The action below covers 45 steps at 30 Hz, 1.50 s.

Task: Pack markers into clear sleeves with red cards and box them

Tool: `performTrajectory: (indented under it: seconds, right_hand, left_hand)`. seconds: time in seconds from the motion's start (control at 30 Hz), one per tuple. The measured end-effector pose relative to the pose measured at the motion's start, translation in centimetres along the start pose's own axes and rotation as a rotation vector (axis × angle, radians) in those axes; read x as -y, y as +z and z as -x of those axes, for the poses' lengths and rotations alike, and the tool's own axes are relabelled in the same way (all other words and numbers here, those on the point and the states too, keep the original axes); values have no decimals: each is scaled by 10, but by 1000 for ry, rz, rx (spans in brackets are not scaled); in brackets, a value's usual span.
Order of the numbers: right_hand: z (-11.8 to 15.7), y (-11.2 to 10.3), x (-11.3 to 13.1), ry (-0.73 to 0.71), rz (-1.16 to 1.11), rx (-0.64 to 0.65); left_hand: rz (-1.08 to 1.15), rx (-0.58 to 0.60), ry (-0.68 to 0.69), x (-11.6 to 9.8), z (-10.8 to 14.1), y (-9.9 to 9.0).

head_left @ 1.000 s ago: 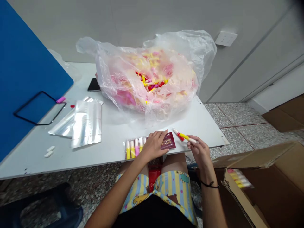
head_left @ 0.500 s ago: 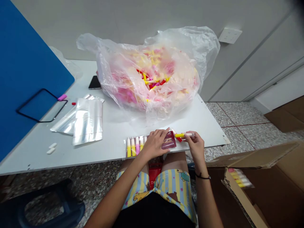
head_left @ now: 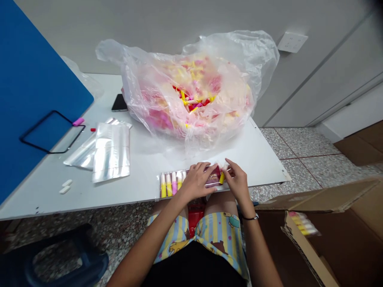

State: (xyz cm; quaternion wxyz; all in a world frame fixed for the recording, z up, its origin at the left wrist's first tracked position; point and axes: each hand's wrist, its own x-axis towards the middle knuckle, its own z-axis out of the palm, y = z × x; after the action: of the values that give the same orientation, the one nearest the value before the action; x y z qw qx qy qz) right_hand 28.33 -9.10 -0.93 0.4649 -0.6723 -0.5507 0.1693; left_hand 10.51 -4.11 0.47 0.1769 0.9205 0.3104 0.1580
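A clear plastic bag [head_left: 162,195] lies along the table's front edge, with a row of small tubes [head_left: 169,184] in yellow, pink and white side by side in it. A dark red printed card [head_left: 213,177] shows near its right end. Across the bag rests my left hand [head_left: 194,181], fingers stretched out and palm down, hiding its middle. My right hand [head_left: 236,179] pinches a yellow-and-white tube [head_left: 222,177] at the bag's right end, yellow end down. Whether that tube is inside the bag's mouth I cannot tell.
A large translucent sack [head_left: 167,119] of loose tubes stands at the back. To the left are flat clear bags [head_left: 111,153], a phone [head_left: 119,103], two white pieces [head_left: 66,186] and a blue panel [head_left: 38,79]. An open cardboard box [head_left: 305,195] stands at right.
My right hand has moved left to the bag's end and turned the tube from lying level to yellow end down. My left hand stays on the bag.
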Motion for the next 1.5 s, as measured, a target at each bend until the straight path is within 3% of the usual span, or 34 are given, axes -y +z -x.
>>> performTrajectory:
  seconds: [0.2,0.4,0.6,0.73,1.03,1.23,1.5]
  right_hand:
    - [-2,9,4,70,-69,9]
    - [-2,6,6,139,-107,17]
    - [-5,8,12,-16,130,101]
    - [-10,12,19,-23,269,171]
    - [-15,10,15,-10,246,155]
    - [-25,4,22,-78,365,371]
    - [-37,1,26,70,268,389]
  left_hand:
    - [-97,49,35,-1,-25,-5]
    - [-92,122,111,15,-51,-10]
    - [106,40,125,23,-47,0]
    - [171,31,110,24,-47,3]
    - [128,1,69,23,-45,5]
    - [76,2,58,24,-45,8]
    - [45,-2,70,24,-45,8]
